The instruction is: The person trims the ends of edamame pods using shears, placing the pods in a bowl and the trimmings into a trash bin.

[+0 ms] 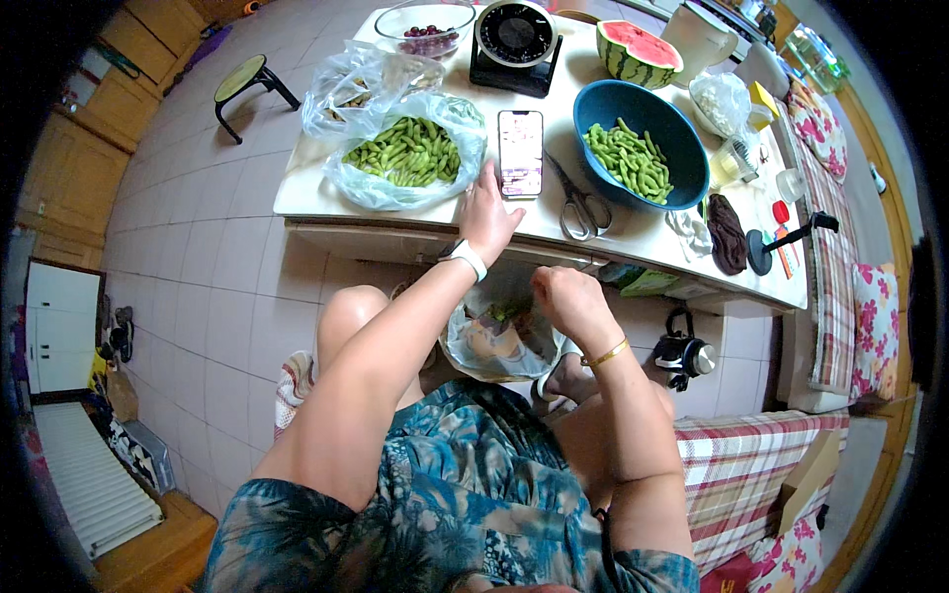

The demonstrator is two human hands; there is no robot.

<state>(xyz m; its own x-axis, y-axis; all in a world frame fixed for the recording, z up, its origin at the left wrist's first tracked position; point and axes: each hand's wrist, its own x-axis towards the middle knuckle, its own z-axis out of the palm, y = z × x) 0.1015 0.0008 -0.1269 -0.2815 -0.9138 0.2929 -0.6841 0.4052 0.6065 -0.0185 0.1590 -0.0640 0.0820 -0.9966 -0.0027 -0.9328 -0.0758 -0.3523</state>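
Note:
My left hand point(489, 216), with a white-banded watch at its wrist, lies at the table's front edge between a plastic bag of green soybean pods point(406, 152) and a smartphone point(521, 154) with a lit screen. Its fingers are apart and hold nothing visible. My right hand point(569, 300) is curled in front of the table, above a lined waste bin point(504, 341) on the floor; whether anything is inside its fingers is hidden. Scissors point(586, 211) rest right of the phone. A blue bowl point(697, 156) behind them holds more pods.
Along the table's back are a glass bowl point(385, 30) of dark red fruit, a round black device point(516, 37) and a cut watermelon point(639, 55). A phone stand point(760, 252) and dark cloth point(726, 236) sit at the right. A black bottle point(682, 354) stands on the floor.

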